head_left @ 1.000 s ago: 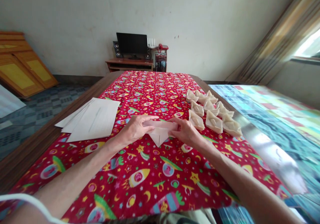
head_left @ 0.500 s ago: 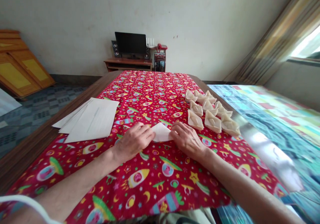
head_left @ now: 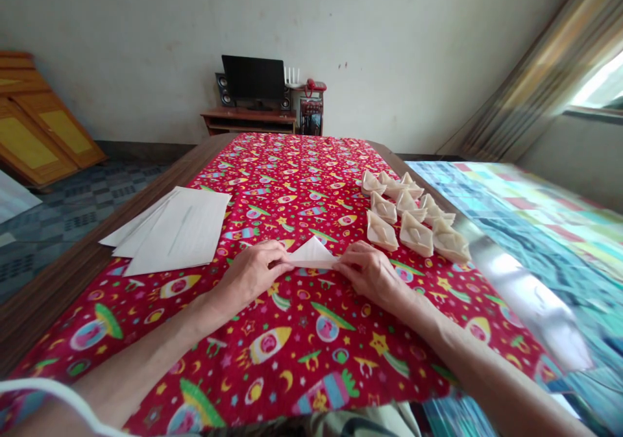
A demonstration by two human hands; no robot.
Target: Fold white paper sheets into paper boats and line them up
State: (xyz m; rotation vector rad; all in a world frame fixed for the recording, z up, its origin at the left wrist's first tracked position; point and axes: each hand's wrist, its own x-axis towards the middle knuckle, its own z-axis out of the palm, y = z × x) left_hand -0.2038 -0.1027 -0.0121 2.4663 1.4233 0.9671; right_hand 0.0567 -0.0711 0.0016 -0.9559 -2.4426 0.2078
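Observation:
A folded piece of white paper (head_left: 313, 253), triangular with its point away from me, is stretched between my hands over the red cloth. My left hand (head_left: 257, 267) pinches its left corner between thumb and fingers. The right corner is pinched by my right hand (head_left: 370, 269). To the right, several folded paper boats (head_left: 416, 234) stand in rows on the cloth. Left of my hands lies a fanned stack of white paper sheets (head_left: 180, 230).
A red patterned cloth (head_left: 272, 372) covers most of the brown wooden table (head_left: 58, 294). Beyond the table's far end stand a monitor (head_left: 253, 80) and speakers on a low desk (head_left: 248, 119). A bed (head_left: 525, 229) is on the right, a wooden cabinet (head_left: 41, 122) on the left.
The paper's base has widened and its front edge looks lifted. My hands have spread slightly apart, their grip shifting from fingers pressed down to pinches at the corners.

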